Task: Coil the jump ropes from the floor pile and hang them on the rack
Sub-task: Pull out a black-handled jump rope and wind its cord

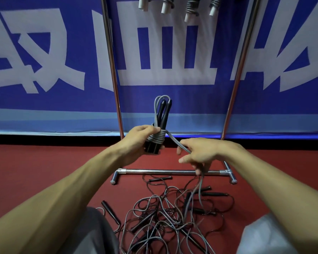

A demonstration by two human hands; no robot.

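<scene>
Jump rope bundle point(156, 138) clamped in left hand point(136, 141) fingers, right hand point(200, 153) fingers pinching cord point(174, 142); banner point(62, 101) lettering cropped

- Coiled jump rope point(156, 138): grey cord, black handles.
- Floor pile point(160, 217): tangled cords in grey and darker grey-black, with black handles.
- Hung ropes point(190, 8), far, at the top: grey coils, white handle ends.
- Rack point(170, 171): shiny silver chrome tubing, pale grey end caps.
- Floor point(44, 171): plain dark red.
- Banner point(173, 96), far: deep blue with large white block characters. A light-blue band runs along its lower edge, with a black strip beneath.
- Trousers point(94, 231), near: grey at left, paler grey at right.
</scene>
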